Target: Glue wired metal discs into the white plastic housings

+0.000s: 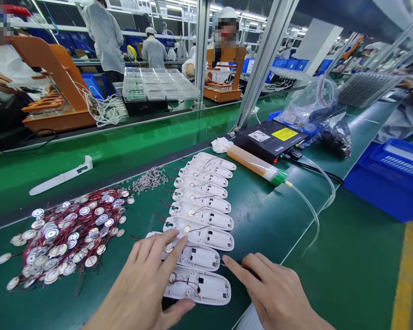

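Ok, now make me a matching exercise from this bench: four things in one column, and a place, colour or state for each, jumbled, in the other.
Things:
1. Discs
2. Tube
3. Box
4. Left hand

Places, colours, states:
A. Black, with a yellow label
B. Fingers spread, over the near end of the row of white shells
C. In a heap, left of the shells
D. Amber, with a green cap

Pairs: 1-C, 2-D, 3-A, 4-B
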Tool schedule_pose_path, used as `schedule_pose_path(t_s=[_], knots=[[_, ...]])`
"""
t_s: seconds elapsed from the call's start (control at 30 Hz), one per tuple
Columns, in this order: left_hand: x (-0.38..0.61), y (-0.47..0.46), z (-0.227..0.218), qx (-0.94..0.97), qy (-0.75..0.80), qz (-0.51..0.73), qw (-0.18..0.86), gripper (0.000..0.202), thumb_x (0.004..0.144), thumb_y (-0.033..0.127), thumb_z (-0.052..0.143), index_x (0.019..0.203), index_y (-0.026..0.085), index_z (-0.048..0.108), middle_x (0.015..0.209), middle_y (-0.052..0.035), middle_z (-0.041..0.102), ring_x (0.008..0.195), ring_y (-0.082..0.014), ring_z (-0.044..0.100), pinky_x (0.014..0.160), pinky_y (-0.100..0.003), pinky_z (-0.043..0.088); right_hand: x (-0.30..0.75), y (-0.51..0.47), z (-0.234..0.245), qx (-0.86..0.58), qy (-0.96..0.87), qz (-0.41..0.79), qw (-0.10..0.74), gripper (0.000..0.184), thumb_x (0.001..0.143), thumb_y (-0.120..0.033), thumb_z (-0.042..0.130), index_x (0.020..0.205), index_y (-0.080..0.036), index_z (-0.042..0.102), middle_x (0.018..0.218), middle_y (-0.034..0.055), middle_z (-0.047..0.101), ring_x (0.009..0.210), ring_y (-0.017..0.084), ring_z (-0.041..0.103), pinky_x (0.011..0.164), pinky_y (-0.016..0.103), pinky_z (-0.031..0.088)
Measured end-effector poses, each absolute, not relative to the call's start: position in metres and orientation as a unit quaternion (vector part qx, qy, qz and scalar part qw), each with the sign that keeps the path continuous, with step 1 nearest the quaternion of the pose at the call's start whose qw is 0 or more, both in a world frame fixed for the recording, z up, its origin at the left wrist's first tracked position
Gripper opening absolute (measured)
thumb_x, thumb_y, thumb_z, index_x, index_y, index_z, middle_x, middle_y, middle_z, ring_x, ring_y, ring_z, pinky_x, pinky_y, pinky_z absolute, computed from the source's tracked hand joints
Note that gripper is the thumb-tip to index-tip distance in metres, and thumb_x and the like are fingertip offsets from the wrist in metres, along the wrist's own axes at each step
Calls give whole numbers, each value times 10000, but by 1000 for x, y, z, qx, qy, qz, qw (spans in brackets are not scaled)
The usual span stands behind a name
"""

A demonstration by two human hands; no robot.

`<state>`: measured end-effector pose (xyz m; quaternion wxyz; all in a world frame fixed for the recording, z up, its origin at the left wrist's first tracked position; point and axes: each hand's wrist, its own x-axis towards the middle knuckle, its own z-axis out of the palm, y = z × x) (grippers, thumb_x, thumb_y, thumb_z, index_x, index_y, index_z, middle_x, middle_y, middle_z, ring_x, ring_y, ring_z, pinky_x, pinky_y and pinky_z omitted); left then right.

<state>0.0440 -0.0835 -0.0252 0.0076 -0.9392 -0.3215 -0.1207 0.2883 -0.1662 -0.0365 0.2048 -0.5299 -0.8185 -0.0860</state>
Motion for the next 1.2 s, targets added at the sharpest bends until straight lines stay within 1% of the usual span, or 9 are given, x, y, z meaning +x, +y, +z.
schedule_pose_path(t_s=[0.2,0.3,0.53,0.63,0.73,0.83,0.9,1.03,1.2], knots=[[43,-82,-28,-937,-327,-124,1,787,683,497,656,1344,193,357,1273,-106,464,1045,-301,441,803,-415,406,291,-165,-37,-524,-825,-80,196,373,895,-102,283,1097,-141,594,684,31,556,542,101,485,398,212,303],[42,-83,-28,-934,-336,-120,-19,797,678,502,662,1345,199,349,1276,-102,463,1057,-302,435,824,-419,404,291,-163,-38,-513,-831,-97,193,377,883,-76,282,1103,-136,582,683,25,553,537,106,467,398,228,291],[43,-83,-27,-931,-346,-113,-23,751,680,513,664,1317,233,382,1293,-92,460,1063,-313,442,823,-434,416,292,-166,-42,-462,-871,-122,114,450,834,-24,267,1218,-80,494,745,37,567,613,124,478,452,253,333],[42,-82,-29,-932,-343,-111,-18,746,674,506,670,1312,238,391,1289,-89,472,1058,-314,456,817,-432,424,296,-164,-40,-473,-862,-109,146,410,842,-39,289,1165,-104,534,703,27,552,563,116,452,411,246,290],[41,-82,-30,-933,-341,-113,-15,754,677,508,666,1321,236,385,1285,-95,479,1049,-318,471,808,-428,428,304,-160,-33,-503,-835,-96,204,371,860,-42,297,1095,-128,570,697,24,553,554,103,463,413,224,302],[45,-81,-26,-935,-333,-121,-8,851,677,600,630,1369,219,313,1309,-121,456,1057,-324,473,799,-433,423,314,-155,-28,-526,-812,-118,223,346,874,-48,325,1107,-133,567,706,22,554,558,91,476,423,200,319],[49,-79,-21,-934,-336,-119,3,937,649,685,599,1387,210,273,1360,-129,408,1117,-333,441,846,-454,396,319,-153,-27,-530,-811,-136,206,346,875,-54,326,1097,-137,578,696,20,554,542,92,474,412,199,313],[57,-71,-16,-948,-300,-97,44,1023,624,771,530,1403,179,231,1442,-115,316,1269,-316,309,995,-474,255,323,-151,-30,-526,-819,-134,185,369,853,-43,318,1076,-137,597,689,25,565,536,104,487,402,206,327],[60,-69,-18,-947,-306,-83,58,1012,636,820,438,1392,171,262,1458,-92,297,1310,-295,256,1028,-458,169,323,-152,-31,-528,-820,-127,181,386,841,-31,305,1060,-132,606,689,29,567,527,103,485,397,208,330]])
